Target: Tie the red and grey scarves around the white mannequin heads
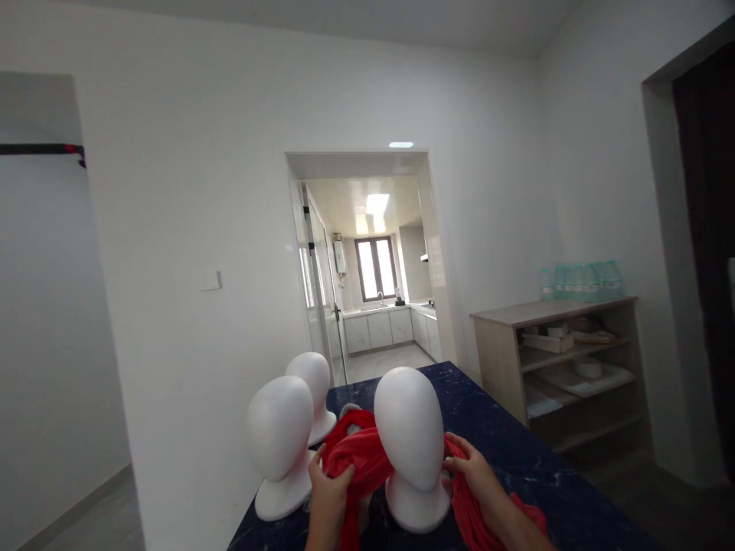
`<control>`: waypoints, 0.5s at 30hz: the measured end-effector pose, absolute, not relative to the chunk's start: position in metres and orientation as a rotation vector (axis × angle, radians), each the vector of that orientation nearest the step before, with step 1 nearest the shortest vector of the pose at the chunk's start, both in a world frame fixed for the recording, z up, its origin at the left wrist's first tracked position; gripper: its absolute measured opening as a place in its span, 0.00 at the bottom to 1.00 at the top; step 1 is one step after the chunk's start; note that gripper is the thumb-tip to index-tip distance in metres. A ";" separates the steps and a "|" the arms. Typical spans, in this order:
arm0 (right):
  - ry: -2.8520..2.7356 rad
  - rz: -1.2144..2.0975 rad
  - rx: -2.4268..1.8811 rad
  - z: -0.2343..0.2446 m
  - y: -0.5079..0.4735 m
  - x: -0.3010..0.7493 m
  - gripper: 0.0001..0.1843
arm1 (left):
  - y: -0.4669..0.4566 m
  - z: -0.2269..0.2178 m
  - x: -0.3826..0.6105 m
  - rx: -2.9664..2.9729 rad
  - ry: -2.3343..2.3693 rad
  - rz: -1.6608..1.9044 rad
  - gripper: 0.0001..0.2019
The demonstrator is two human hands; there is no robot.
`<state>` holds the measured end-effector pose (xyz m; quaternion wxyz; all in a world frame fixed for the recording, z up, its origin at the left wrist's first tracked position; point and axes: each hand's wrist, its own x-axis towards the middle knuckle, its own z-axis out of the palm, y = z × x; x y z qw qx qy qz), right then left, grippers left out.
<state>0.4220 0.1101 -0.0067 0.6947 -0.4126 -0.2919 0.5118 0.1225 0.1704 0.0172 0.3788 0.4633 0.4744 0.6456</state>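
Observation:
A white mannequin head [409, 436] stands nearest me on a dark blue marbled table [517, 451]. A red scarf [359, 455] is draped around its neck from behind and trails down on both sides. My left hand [328, 486] is closed on the red cloth to the left of the neck. My right hand [471, 471] grips the cloth on the right side, fingers curled against the neck. Two more white mannequin heads stand to the left, one close [280, 448] and one farther back [313, 390].
A wooden shelf unit [563, 367] with boxes and dishes stands at the right wall, with packs of water bottles [583, 281] on top. Straight ahead, a doorway [367, 260] opens onto a kitchen. The table's left edge runs along a white wall.

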 end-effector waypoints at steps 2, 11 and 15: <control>-0.647 1.108 -0.938 -0.013 0.114 0.422 0.47 | 0.167 0.007 0.122 1.051 1.015 1.527 0.36; -0.772 0.831 -1.026 -0.027 0.130 0.425 0.40 | 0.164 -0.016 0.133 1.411 0.936 1.078 0.27; -0.794 0.773 -1.041 -0.028 0.130 0.425 0.40 | 0.162 -0.011 0.144 1.327 0.867 1.289 0.37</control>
